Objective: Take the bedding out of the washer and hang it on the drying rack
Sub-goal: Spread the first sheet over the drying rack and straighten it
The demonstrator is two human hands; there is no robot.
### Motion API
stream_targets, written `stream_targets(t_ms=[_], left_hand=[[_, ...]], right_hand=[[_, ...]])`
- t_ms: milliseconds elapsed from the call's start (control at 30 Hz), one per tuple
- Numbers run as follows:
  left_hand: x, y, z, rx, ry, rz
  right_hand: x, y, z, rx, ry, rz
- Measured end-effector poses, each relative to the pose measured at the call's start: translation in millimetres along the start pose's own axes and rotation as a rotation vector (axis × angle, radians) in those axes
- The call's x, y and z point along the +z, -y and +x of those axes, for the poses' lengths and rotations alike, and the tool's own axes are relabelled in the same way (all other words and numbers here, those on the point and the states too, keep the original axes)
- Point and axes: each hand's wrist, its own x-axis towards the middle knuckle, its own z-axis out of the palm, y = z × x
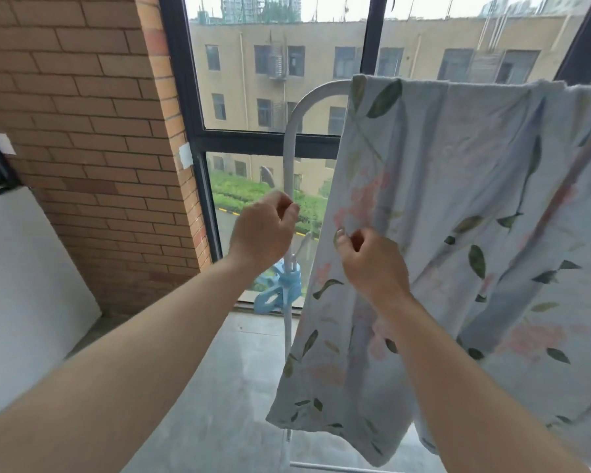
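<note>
My R hand (372, 264) is raised, forearm angled up, thumb & fingertips pinching the floral bedding (458, 199) near its left edge. L hand (263, 230) is level beside it, fingers curled right at the drying rack (292, 131) upright; can't tell if it grips. Bedding's draped over rack's top bar, in front of the window (280, 80).

**Room and backdrop**

Tan brick wall (82, 114) at left, with a smooth white panel (24, 285) low beside it. Large black-framed glass window (369, 141) spans the far side and lets in flat, overcast daylight. Outside: beige multi-storey building (321, 63), with a green hedge strip (239, 192) below it. Grey polished floor (219, 387), faintly reflective.
</note>
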Motion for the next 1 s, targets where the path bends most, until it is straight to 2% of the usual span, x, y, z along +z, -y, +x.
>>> stream_targets(t_ms=[200, 267, 333, 500, 800, 867, 1000], left_hand=[[-22.6, -30.7, 90.4, 0.217, -0.285, -0.083], [-27.7, -36.0, 111.0, 0.254, -0.33, -0.138], [-29.7, -40.7, 129.3, 0.239, -0.297, -0.232], [-25.4, -50.7, 183.2, 0.011, 0.108, -0.619], [-17.3, -48.6, 223.4, -0.059, 0.928, -1.111], [-16.4, -43.1, 224.7, -0.052, 1.023, -1.169], [-11.5, -34.1, 229.0, 0.005, 1.063, -1.188]], right_hand=[[-15.9, 49.6, 49.5, -0.179, -0.306, -0.015], [-16.2, 62.9, 60.7, -0.257, -0.439, -0.067], [-13.3, 72.6, 71.4, -0.302, -0.557, -0.149], [-5.5, 90.4, 97.1, -0.282, -0.726, -0.307], [-0.4, 114.8, 106.0, -0.001, -0.848, -0.546], [-2.0, 118.2, 100.9, 0.058, -0.885, -0.59], [-2.0, 131.9, 90.9, 0.15, -0.847, -0.695]])
